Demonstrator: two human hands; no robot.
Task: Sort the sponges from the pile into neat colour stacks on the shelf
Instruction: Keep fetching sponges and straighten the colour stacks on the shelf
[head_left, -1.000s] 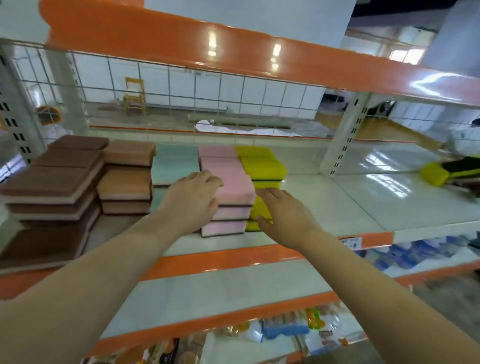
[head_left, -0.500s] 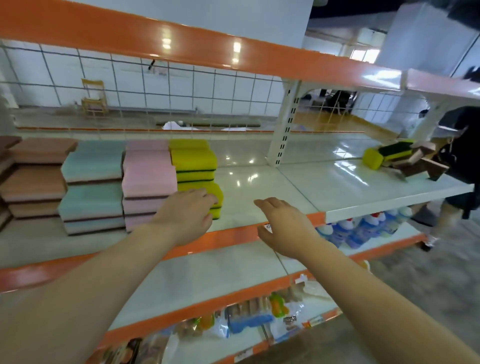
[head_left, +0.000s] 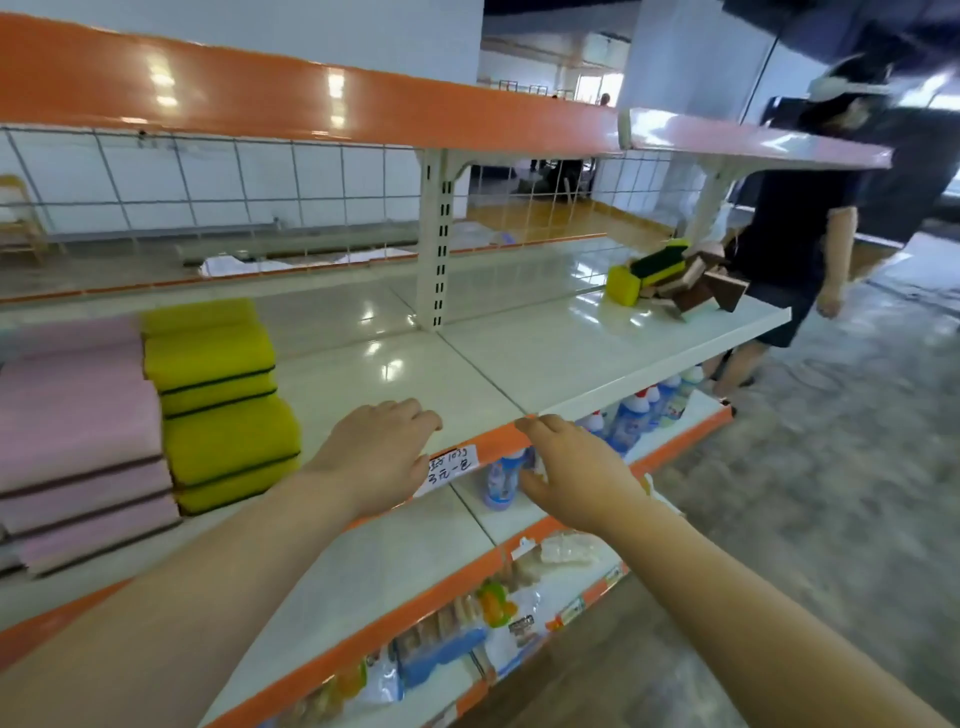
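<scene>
While both hands hover at the front edge of the shelf (head_left: 395, 364), neither holds anything: the left hand (head_left: 376, 457) has loosely bent fingers over the orange lip, and the right hand (head_left: 576, 470) is likewise relaxed, fingers slack, in front of the lip.

At the left of the glossy white metal shelf stand the sorted stacks. The yellow stack (head_left: 223, 405) is of soft rounded foam blocks, each with a thin dark scouring layer beneath, lying flat with their long axes running from front to back. Touching it on the left is the pink stack (head_left: 78, 436), flat slabs with darker undersides, laid the same way.

Well apart, at the far right end of the shelf, lies the pile (head_left: 675, 278): a yellow sponge with a dark green pad facing up, and brown ones tilted at odd angles against one another.

A handwritten price tag (head_left: 449, 467) sits on the orange lip between the hands; its characters are too blurred to read surely. Bottles (head_left: 631, 421) with blue labels stand on the shelf below. A wire grid (head_left: 260, 182) backs the unit.
</scene>
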